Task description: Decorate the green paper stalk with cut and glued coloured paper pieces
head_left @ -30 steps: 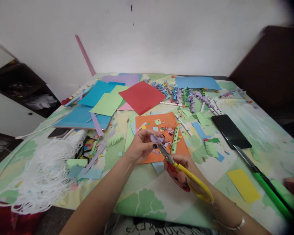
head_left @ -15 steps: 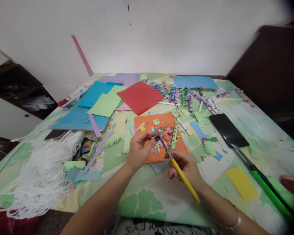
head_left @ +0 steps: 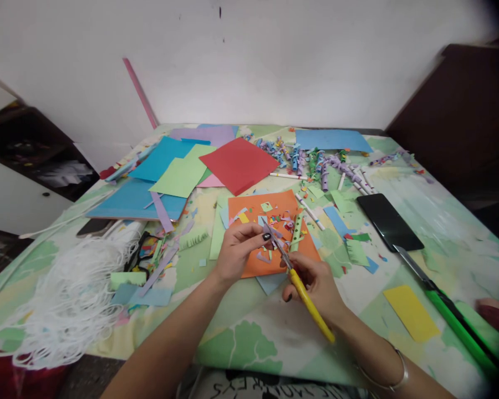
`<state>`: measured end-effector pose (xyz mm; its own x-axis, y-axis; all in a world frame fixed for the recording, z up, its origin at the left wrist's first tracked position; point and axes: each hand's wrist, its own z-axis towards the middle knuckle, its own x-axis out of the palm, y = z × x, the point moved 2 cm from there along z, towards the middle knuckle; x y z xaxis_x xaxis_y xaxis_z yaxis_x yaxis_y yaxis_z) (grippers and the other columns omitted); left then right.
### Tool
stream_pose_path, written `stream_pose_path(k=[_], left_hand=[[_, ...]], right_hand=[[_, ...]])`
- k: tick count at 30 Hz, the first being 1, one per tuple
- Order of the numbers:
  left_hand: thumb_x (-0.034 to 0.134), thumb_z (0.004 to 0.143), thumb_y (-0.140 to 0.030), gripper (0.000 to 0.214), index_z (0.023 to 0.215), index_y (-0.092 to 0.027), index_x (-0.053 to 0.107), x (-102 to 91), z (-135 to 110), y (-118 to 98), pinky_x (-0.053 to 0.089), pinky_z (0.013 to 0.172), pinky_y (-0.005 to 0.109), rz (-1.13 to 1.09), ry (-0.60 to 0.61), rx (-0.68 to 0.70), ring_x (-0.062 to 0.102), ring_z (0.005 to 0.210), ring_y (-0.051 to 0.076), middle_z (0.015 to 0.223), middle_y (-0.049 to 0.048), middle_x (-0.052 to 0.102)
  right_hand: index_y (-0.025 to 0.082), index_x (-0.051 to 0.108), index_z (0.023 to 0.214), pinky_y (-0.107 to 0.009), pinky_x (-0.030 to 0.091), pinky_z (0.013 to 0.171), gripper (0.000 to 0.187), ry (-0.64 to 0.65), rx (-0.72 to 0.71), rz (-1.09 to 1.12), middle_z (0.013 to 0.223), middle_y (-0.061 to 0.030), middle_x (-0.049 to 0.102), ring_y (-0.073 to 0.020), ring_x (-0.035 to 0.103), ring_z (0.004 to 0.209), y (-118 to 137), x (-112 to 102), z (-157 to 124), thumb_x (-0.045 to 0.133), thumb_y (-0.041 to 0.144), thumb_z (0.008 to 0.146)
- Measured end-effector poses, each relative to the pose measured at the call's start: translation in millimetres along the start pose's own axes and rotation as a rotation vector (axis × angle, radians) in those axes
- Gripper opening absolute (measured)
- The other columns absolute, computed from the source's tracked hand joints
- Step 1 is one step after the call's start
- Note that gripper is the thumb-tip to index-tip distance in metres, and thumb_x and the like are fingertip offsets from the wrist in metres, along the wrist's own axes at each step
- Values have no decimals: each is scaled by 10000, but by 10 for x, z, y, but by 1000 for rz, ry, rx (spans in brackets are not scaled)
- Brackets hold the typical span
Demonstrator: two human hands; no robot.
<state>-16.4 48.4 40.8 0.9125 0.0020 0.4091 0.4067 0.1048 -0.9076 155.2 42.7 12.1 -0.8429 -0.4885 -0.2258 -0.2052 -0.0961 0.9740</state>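
My right hand (head_left: 318, 282) is closed around yellow-handled scissors (head_left: 307, 302), whose blades point up and left. Between the thumb and fingers of my left hand (head_left: 239, 252) is a small piece of purple paper (head_left: 268, 229), mostly hidden, right at the blade tips. Both hands are over the near part of an orange sheet (head_left: 249, 208) strewn with tiny coloured cuttings. A green paper strip with dark holes (head_left: 296, 235) lies just beyond my right hand.
Left of my arms sit a heap of white cord (head_left: 66, 299) and stacked coloured sheets, with a red sheet (head_left: 239, 166) on top. Curled paper pieces (head_left: 299, 155) line the back. On the right lie a phone (head_left: 388, 221), green-handled scissors (head_left: 453, 310) and a yellow paper (head_left: 411, 313).
The scissors' handle has shifted slightly left and up, and the fingers of my right hand have closed a little. My left hand stays nearly in place.
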Motion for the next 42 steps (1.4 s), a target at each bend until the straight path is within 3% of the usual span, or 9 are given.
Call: stream_pose_path(k=[19,28,34,42], left_hand=[[701,707,-211,70,688,-144,701,39,-8,-27,458,636,232,-43,-21,1,586,628,117,644,24,652],[698,707,-199,52,684,-152,702,9,-2,-46,471,648,248,28,-45,81,572,630,124,647,27,644],[698,720,-217,65,685,-163,696,-14,-6,-41,464,656,253,72,-41,113,578,650,135,657,26,638],[677,746,-203,72,689,-160,685,-27,-16,-58,473,659,257,117,-20,125,597,669,141,679,28,653]], right_hand=[[161,665,958,-209,194,422,473,-49,-49,5,535,73,278,-69,236,492,14,-14,-33,840,301,541],[171,663,993,-212,183,424,478,-43,-68,-17,547,73,257,-69,217,498,79,-8,-34,827,298,563],[158,666,847,-219,197,422,367,-71,-68,-31,546,65,272,-70,227,496,81,2,-49,821,328,562],[159,642,827,-208,190,425,363,-40,-46,-49,548,70,255,-65,221,502,80,-7,-48,824,321,558]])
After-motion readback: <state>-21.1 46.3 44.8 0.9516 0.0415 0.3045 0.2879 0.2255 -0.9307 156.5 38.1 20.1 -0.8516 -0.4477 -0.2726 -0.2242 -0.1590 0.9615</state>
